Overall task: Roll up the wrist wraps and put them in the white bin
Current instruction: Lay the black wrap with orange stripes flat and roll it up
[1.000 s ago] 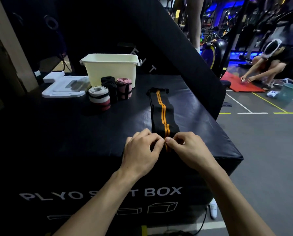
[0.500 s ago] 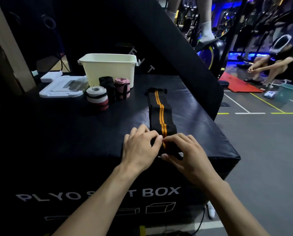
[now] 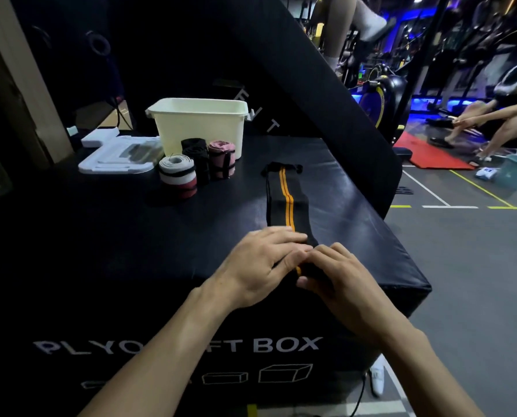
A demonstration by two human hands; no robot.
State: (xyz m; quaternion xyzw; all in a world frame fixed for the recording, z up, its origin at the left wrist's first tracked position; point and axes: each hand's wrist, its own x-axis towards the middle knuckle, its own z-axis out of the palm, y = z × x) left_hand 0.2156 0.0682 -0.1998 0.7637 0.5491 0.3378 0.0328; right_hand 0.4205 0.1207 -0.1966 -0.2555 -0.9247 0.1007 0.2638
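A black wrist wrap with two orange stripes down its middle lies flat on the black plyo box, its long axis running from the near edge away toward the far end, where a thin loop trails off. Its near end is rolled up under both hands: the left hand lies over it with fingers fairly straight, pressing, while the right hand curls its fingers and thumb round the roll. Farther back and left stand three rolled wraps, white-and-red, black and pink, just before the white bin. A white lid lies beside it.
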